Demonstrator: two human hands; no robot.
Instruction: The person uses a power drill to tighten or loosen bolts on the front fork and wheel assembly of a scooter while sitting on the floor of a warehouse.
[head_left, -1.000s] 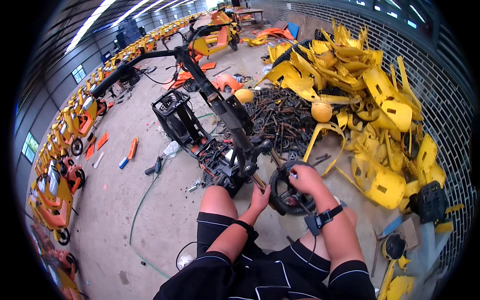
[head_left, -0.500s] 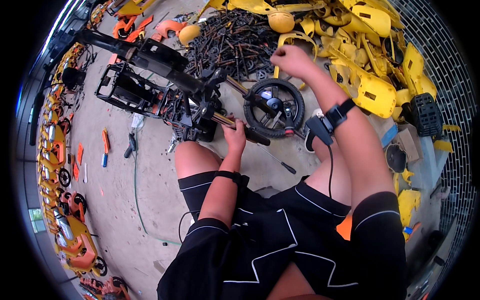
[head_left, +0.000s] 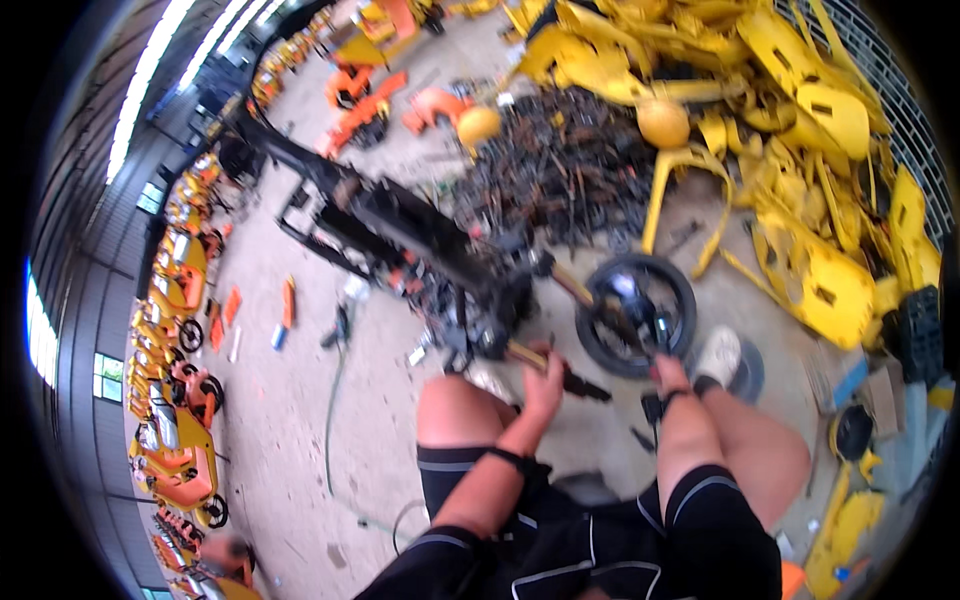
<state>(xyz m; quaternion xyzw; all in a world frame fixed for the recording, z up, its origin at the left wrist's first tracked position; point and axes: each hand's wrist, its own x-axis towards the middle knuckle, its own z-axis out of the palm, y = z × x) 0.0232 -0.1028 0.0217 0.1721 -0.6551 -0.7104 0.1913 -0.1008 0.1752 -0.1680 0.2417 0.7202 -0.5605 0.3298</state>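
A stripped scooter frame lies in front of me, its front fork pointing toward my knees. My left hand is closed round the nearer fork tube, close to its dark lower end. By the front wheel, a black tyre on a dark rim, a dark tool stands near the hub. My right hand is at the near end of that tool, fingers curled round it; blur hides the exact grip. The farther fork tube runs toward the wheel.
Beyond the wheel rises a heap of dark metal parts, with yellow body panels piled to the right. A green hose crosses the floor on the left. Rows of yellow and orange scooters line the left side.
My right hand has come down from above the wheel to the tool near the hub. My left hand stays on the fork tube. The whole view has shifted and tilted.
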